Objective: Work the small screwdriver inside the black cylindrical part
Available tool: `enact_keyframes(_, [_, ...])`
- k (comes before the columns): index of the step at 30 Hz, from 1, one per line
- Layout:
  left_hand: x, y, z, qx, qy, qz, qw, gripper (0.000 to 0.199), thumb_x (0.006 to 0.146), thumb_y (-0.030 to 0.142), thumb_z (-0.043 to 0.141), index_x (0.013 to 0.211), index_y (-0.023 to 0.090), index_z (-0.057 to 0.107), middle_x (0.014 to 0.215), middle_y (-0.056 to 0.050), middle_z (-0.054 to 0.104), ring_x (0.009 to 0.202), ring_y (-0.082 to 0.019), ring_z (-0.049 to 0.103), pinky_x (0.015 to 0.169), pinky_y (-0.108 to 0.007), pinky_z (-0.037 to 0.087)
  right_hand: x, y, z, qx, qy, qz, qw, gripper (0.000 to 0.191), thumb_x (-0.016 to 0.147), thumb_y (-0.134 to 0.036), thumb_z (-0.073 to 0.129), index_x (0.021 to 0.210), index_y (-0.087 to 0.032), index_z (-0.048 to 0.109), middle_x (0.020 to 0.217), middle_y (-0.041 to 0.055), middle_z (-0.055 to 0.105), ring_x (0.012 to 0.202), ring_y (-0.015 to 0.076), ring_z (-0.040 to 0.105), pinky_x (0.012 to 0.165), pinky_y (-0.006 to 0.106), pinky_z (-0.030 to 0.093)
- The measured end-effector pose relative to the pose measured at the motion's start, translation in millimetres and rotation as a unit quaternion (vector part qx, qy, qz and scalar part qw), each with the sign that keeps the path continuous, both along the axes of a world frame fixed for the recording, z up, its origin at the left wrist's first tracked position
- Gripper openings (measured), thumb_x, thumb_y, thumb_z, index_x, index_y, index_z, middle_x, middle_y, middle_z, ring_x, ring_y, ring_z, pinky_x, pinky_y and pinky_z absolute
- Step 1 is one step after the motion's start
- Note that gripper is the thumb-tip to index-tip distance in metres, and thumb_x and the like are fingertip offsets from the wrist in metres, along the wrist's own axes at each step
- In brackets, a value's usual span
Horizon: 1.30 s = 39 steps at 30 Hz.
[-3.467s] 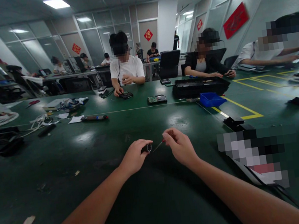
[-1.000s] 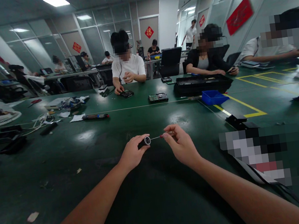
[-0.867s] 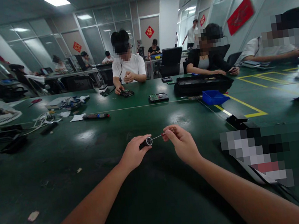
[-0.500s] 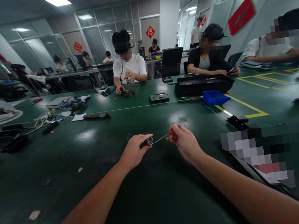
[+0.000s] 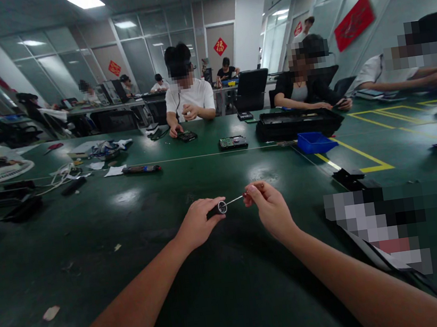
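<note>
My left hand (image 5: 196, 224) is closed around a short dark cylinder (image 5: 222, 207), whose round, silvery-rimmed end faces right. Pinched in the fingers of my right hand (image 5: 267, 203) is a thin metal rod (image 5: 234, 200). Its far tip reaches the round end of the cylinder; whether it goes inside, I cannot tell. The right fingers cover the rod's other end, so its full shape is hidden. Both hands are above the green table (image 5: 234, 284).
Beyond my hands lie a hard drive (image 5: 233, 143), a blue bin (image 5: 315, 142) and a long black housing (image 5: 297, 123). A pen-like tool (image 5: 142, 169) is left of centre. Black parts (image 5: 355, 177) lie to the right. A co-worker (image 5: 189, 97) sits opposite, others nearby.
The rod's tip has risen from the lower edge of the cylinder's end to its opening. My right fingers have shifted slightly left; my left hand stays nearly still.
</note>
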<state>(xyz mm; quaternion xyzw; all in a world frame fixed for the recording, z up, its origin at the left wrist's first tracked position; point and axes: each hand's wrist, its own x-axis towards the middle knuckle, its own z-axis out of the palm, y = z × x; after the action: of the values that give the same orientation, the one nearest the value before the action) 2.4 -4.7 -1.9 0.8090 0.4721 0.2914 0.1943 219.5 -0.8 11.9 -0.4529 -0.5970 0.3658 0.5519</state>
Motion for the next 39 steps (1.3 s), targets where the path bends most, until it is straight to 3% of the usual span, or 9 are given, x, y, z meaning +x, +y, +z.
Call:
enact_keyframes(6, [1,-2,3.1,-0.015,-0.003,0.018,1.000,0.045,0.091,0.028,0.067,0.135,0.028,0.059,0.125,-0.005,0.067,0.115,-0.025,0.059,0.106,-0.045,0.043,1,-5,8.6,-0.009,-0.106,-0.060,0.992,0.038,0.087,-0.054,0.065,0.068,-0.022,0.056,0.054,-0.0024,0.059,0.050,0.0151,0.054,0.054,0.029,0.041])
enact_keyframes(14, [-3,1,-4.2,-0.017,-0.014,0.023,0.999,0.046,0.092,0.028,0.066,0.137,0.031,0.057,0.125,-0.003,0.066,0.116,-0.024,0.058,0.103,-0.043,0.043,2,-9,11.9,0.078,-0.131,0.009,0.988,0.010,0.090,-0.029,0.056,0.090,-0.023,0.064,0.082,0.0027,0.069,0.072,0.0191,0.064,0.065,0.031,0.047])
enact_keyframes(16, [-3,1,-4.1,-0.020,-0.010,0.023,0.999,0.045,0.092,0.028,0.066,0.136,0.030,0.057,0.125,-0.003,0.066,0.116,-0.024,0.057,0.103,-0.043,0.043,2,-10,12.8,0.084,-0.130,0.017,0.988,0.011,0.091,-0.028,0.055,0.092,-0.023,0.065,0.084,0.0027,0.070,0.075,0.0195,0.065,0.067,0.031,0.048])
enact_keyframes(21, [-2,0,-0.7,-0.025,-0.007,0.021,0.999,0.045,0.092,0.028,0.066,0.136,0.029,0.058,0.121,-0.003,0.067,0.112,-0.024,0.058,0.101,-0.042,0.044,2,-11,13.1,0.041,-0.163,0.002,0.986,0.031,0.099,-0.042,0.046,0.088,-0.022,0.067,0.069,0.0011,0.066,0.061,0.0178,0.060,0.059,0.031,0.043])
enact_keyframes(25, [-2,0,-0.9,-0.022,-0.007,0.027,0.999,0.045,0.092,0.028,0.065,0.136,0.029,0.058,0.120,-0.004,0.067,0.110,-0.024,0.058,0.100,-0.041,0.045,2,-12,12.4,0.044,-0.175,0.001,0.984,0.027,0.100,-0.037,0.044,0.114,-0.023,0.061,0.079,0.0013,0.069,0.064,0.0175,0.060,0.058,0.029,0.042])
enact_keyframes(27, [-3,1,-2.0,-0.023,-0.007,0.034,0.999,0.045,0.092,0.029,0.065,0.137,0.030,0.057,0.119,-0.004,0.067,0.109,-0.024,0.058,0.098,-0.041,0.045,2,-13,12.6,0.046,-0.175,0.015,0.983,0.025,0.100,-0.036,0.043,0.113,-0.024,0.061,0.078,0.0007,0.067,0.066,0.0176,0.060,0.059,0.029,0.042])
enact_keyframes(31, [-3,2,-2.9,-0.020,-0.010,0.030,0.999,0.044,0.092,0.027,0.066,0.135,0.029,0.059,0.118,-0.003,0.067,0.108,-0.024,0.059,0.099,-0.040,0.044,1,-12,12.2,0.042,-0.181,0.002,0.983,0.032,0.101,-0.042,0.040,0.090,-0.023,0.064,0.073,0.0008,0.063,0.065,0.0178,0.059,0.062,0.030,0.042])
enact_keyframes(36, [-2,2,-1.3,-0.020,-0.013,0.031,0.999,0.044,0.092,0.027,0.066,0.135,0.029,0.059,0.118,-0.003,0.068,0.108,-0.023,0.059,0.099,-0.040,0.044,0,-8,6.8,0.053,-0.150,-0.016,0.987,0.020,0.098,-0.035,0.047,0.110,-0.023,0.057,0.082,0.0022,0.067,0.072,0.0197,0.062,0.066,0.032,0.045])
enact_keyframes(39, [-3,2,-0.9,-0.022,-0.013,0.038,0.999,0.044,0.092,0.027,0.066,0.135,0.029,0.058,0.118,-0.002,0.068,0.109,-0.023,0.058,0.099,-0.039,0.044,1,-8,6.3,0.056,-0.131,-0.004,0.990,0.017,0.096,-0.034,0.050,0.108,-0.023,0.057,0.086,0.0030,0.068,0.076,0.0203,0.063,0.070,0.033,0.046])
